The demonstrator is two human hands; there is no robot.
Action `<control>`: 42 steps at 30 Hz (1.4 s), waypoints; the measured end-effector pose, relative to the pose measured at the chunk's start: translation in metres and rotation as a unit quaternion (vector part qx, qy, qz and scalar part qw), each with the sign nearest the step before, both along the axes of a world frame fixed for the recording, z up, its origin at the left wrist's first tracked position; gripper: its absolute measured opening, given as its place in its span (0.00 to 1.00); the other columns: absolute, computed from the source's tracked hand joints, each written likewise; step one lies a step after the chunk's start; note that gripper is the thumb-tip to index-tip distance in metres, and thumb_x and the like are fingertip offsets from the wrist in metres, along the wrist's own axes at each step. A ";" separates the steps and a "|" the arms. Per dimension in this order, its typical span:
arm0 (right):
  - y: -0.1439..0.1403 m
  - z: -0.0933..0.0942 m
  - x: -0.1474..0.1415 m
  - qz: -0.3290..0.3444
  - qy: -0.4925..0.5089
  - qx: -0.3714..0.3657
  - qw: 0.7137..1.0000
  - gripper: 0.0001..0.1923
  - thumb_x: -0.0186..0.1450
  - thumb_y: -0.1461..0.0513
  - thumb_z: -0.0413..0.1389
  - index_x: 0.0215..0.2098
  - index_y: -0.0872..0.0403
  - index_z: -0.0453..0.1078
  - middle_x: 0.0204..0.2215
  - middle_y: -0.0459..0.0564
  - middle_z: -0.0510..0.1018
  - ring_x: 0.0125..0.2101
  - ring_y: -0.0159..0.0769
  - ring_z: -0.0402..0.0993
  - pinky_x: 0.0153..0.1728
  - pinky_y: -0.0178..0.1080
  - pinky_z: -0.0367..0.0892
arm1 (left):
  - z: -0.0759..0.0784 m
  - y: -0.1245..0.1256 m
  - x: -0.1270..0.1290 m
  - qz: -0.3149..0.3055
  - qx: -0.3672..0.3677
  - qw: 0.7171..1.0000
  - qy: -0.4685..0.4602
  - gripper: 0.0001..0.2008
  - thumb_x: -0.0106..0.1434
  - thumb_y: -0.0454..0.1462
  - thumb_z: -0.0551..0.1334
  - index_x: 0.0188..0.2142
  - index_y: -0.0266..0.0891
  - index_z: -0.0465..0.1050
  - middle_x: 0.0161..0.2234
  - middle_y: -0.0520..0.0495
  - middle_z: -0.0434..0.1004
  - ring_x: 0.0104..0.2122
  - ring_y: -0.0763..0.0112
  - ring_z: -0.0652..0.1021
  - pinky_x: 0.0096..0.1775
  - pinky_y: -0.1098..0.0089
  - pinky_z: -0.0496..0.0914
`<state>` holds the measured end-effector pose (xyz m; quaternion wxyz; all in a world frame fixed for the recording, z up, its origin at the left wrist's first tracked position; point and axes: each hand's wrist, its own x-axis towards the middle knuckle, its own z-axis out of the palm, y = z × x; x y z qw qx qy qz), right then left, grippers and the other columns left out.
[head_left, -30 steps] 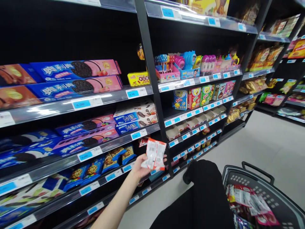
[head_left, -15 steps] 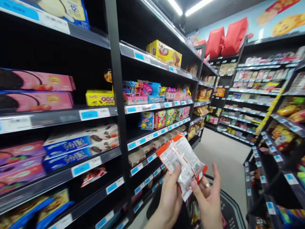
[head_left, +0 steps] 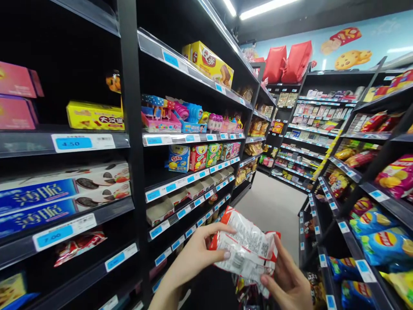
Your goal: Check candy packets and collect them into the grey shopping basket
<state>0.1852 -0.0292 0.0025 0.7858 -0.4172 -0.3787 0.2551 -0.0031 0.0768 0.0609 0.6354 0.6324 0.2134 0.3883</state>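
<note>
Head view, packet position: snack packet (head_left: 247, 249) sits low in the middle of the picture, between both hands, over the aisle and just right of the left-hand shelving.
Head view, left hand: left hand (head_left: 193, 258) comes up from the bottom edge and closes on the packet's left side, the thumb over its upper edge and the fingers curled onto its printed face.
Head view, right hand: right hand (head_left: 288, 282) supports the packet from below and to the right, palm up, with a fingertip pressing the lower corner; it holds the packet too.
Head view, edges nearby: price-tag rails (head_left: 180, 211) of the left shelves run just beside the left hand; the right-hand shelf unit (head_left: 325, 241) stands near the right hand.
Head view, open room: grey aisle floor (head_left: 274, 206) runs clear ahead between the two shelf runs, up to the far shelves (head_left: 309, 129).
Head view, packet look: crinkled white wrapper with orange-red edges, small dark print and a square code patch facing up; tilted, its top corner to the upper left.
Head view, surroundings: blue biscuit boxes (head_left: 38, 202) and a yellow box (head_left: 95, 116) lie on the left shelves, chip bags (head_left: 377, 232) on the right.
Head view, below the hands: more wrapped packets (head_left: 245, 292) show under the held one, partly hidden.
</note>
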 end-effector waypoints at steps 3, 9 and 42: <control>-0.005 0.000 0.005 0.001 -0.044 -0.014 0.999 0.25 0.55 0.61 0.68 0.51 0.48 0.74 0.53 0.51 0.76 0.46 0.43 0.78 0.43 0.34 0.75 | -0.002 0.002 -0.001 0.006 0.015 1.000 0.017 0.17 0.46 0.28 0.70 0.37 0.42 0.81 0.37 0.50 0.80 0.35 0.67 0.75 0.37 0.72 0.69; -0.009 -0.001 0.006 -0.008 -0.047 0.047 0.998 0.27 0.53 0.62 0.69 0.51 0.44 0.74 0.49 0.49 0.79 0.46 0.43 0.78 0.43 0.38 0.76 | -0.011 0.003 0.014 0.065 0.020 0.997 -0.030 0.14 0.44 0.30 0.71 0.33 0.42 0.84 0.33 0.47 0.84 0.33 0.66 0.76 0.39 0.71 0.68; -0.018 0.026 -0.001 -0.265 -0.187 0.006 0.946 0.13 0.62 0.53 0.60 0.26 0.52 0.70 0.29 0.47 0.77 0.30 0.35 0.73 0.31 0.34 0.65 | 0.001 -0.020 0.032 0.092 0.033 0.995 0.027 0.07 0.48 0.36 0.67 0.18 0.38 0.71 0.22 0.52 0.72 0.26 0.69 0.68 0.31 0.71 0.59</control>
